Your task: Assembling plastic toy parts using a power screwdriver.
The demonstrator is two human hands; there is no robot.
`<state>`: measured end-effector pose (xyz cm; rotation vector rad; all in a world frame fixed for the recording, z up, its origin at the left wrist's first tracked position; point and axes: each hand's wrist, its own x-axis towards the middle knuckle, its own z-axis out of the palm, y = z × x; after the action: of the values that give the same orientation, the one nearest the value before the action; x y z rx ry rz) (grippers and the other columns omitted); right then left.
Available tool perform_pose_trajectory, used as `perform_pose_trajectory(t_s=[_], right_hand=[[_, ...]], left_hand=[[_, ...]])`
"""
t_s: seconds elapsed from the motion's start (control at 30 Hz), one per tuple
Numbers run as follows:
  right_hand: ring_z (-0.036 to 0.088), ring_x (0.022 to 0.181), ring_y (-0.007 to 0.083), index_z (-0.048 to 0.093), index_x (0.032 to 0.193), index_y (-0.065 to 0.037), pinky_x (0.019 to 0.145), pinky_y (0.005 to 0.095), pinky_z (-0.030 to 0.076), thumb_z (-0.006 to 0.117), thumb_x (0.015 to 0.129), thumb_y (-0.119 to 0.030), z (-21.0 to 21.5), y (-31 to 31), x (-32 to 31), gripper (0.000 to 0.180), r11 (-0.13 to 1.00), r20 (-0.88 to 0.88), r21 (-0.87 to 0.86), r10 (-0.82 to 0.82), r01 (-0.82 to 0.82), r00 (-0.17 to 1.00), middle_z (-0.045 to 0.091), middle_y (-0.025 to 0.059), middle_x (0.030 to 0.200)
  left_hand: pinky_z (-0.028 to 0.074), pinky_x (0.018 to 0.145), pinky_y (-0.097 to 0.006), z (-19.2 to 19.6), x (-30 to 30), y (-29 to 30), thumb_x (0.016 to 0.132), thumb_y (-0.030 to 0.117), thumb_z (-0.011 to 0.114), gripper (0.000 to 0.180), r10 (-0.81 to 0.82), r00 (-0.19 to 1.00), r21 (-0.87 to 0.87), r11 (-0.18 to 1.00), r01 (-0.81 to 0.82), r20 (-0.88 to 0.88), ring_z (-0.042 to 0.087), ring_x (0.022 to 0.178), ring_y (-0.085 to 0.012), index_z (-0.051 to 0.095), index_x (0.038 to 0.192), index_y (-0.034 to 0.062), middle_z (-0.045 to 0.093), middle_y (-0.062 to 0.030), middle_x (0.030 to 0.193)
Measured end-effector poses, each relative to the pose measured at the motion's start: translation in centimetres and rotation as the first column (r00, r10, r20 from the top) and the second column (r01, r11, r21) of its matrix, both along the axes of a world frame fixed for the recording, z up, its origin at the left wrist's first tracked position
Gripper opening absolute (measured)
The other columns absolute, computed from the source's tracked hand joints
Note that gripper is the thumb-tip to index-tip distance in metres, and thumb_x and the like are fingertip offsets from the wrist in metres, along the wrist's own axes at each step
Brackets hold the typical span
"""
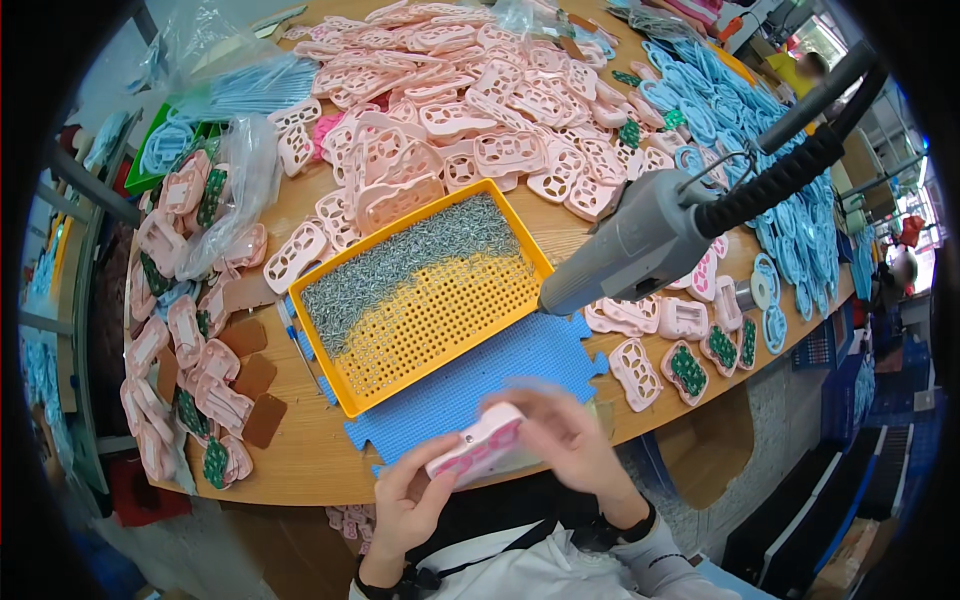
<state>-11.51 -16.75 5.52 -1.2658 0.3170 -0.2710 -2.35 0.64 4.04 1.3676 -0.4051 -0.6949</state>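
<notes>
My left hand (412, 500) grips a pale pink plastic casing (476, 449) by its left end, thumb in front and fingers behind. The casing is tilted, with brighter pink button shapes on its face and a small dark spot, perhaps a screw hole, on its upper side. At its right end is my right hand (565, 437), smeared by motion; whether its fingers hold the casing I cannot make out. Both hands are over the near edge of a blue foam mat (490, 370). Just beyond lies a yellow perforated tray (430, 360) with many small silver screws heaped at its far side.
A grey power screwdriver (640, 240) hangs at the right, its tip by the tray's corner. Pink casings (400, 150) pile up behind. Casings with green circuit boards (686, 370) lie right, brown pieces (262, 420) left. Blue plastic rings (790, 200) cover the far right.
</notes>
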Motion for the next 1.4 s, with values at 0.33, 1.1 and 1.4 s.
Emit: perform_pose_trajectory(t_s=[0.33,1.1,1.4], right_hand=[[0.050,0.111,0.0211,0.041,0.122,0.002,0.094,0.0350,0.040,0.049,0.086,-0.060,1.3,-6.9,6.1,0.072,0.752,0.453,-0.213,-0.490,0.624,0.745,0.052,0.0130,0.111],[0.051,0.053,0.0220,0.050,0.100,0.005,0.046,0.0302,0.039,0.044,0.067,-0.084,3.5,-2.6,2.4,0.095,0.992,0.254,-0.059,-0.090,0.109,0.963,0.055,0.0138,0.063],[0.049,0.058,0.0145,0.049,0.104,0.005,0.052,0.0246,0.038,0.059,0.089,-0.031,4.0,-2.1,2.7,0.041,0.997,0.441,0.053,0.028,-0.057,0.897,0.055,0.0119,0.069]], left_hand=[[0.030,0.103,-0.054,-0.9,2.2,-0.4,0.071,0.004,0.067,0.047,-0.524,0.537,0.498,0.842,0.209,0.661,0.038,0.128,-0.0387,0.059,0.117,0.0047,0.049,-0.0128,0.133],[0.042,0.075,-0.035,-3.0,1.2,-5.1,0.070,0.019,0.073,0.044,-0.291,0.423,0.374,0.919,-0.127,0.858,0.053,0.098,-0.0252,0.063,0.112,0.0140,0.055,-0.0103,0.119],[0.042,0.075,-0.034,-3.1,1.3,-5.1,0.069,0.019,0.073,0.044,-0.285,0.425,0.374,0.917,-0.140,0.859,0.053,0.098,-0.0241,0.065,0.111,0.0141,0.056,-0.0098,0.119]])
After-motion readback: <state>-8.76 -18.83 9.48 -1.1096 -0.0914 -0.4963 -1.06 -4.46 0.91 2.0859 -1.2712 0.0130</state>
